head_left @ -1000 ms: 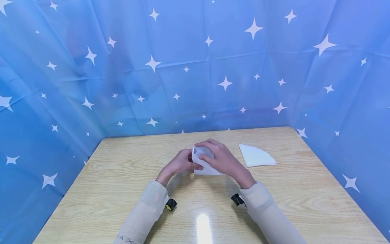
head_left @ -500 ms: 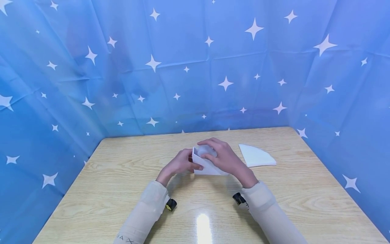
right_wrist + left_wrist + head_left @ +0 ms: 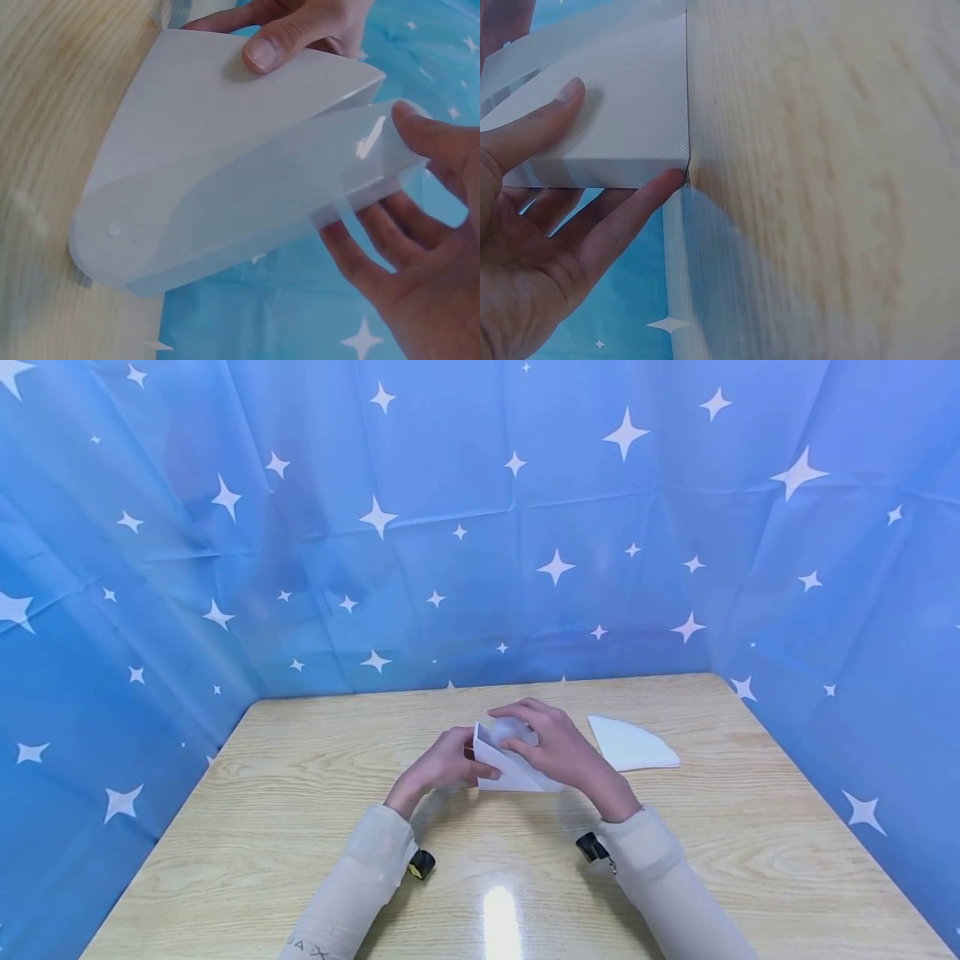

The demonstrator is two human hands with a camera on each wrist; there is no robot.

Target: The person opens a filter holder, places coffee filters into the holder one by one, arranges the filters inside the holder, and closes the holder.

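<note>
The left hand (image 3: 450,757) is grasping a white wedge-shaped box (image 3: 513,777), its thumb lying on the flat face and its fingers reaching behind. The right hand (image 3: 552,747) is holding a translucent cover (image 3: 285,184) near its wide end, thumb on one side and fingers on the other. The cover is overlapping the box at the narrow, rounded end and standing apart from it at the wide end, leaving a gap.

The box is resting on a long edge on the wooden table (image 3: 240,827), around the middle of the far half. Pale grain is running across the tabletop, and a bright glare (image 3: 502,922) is shining toward the near edge. To the right of the hands, a white quarter-round folded piece (image 3: 633,745) is lying flat. Beyond the table, blue curtains (image 3: 450,468) are hanging at the back and both sides, showing creases and scattered white four-pointed stars.
</note>
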